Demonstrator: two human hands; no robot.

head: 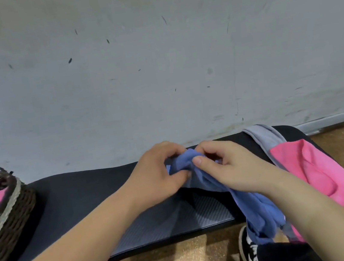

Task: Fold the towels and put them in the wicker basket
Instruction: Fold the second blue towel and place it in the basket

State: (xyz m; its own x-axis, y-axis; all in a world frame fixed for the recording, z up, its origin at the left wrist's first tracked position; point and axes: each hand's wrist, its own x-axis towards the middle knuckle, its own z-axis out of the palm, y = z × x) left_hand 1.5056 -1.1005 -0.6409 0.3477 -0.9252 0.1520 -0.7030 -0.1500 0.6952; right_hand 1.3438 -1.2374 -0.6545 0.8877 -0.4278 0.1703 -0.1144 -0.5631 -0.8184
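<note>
1. Wicker basket (12, 225) sits at the far left of the dark mat (83, 203), w/ pink and blue cloth already inside (folded ones, I'd guess) — within easy reach for drop-offs.
2. Left hand (158, 175) pinches a bunched edge of the blue towel (255, 209), raised over the mat.
3. Right hand (228, 166) pinches the same edge just beside it, fingers curled — prob. hunting for corners before spreading it flat; the rest trails off the mat's front edge.
4. Pink towel (312, 171) and grey towel (264, 138) wait unfolded at the right end.
</note>
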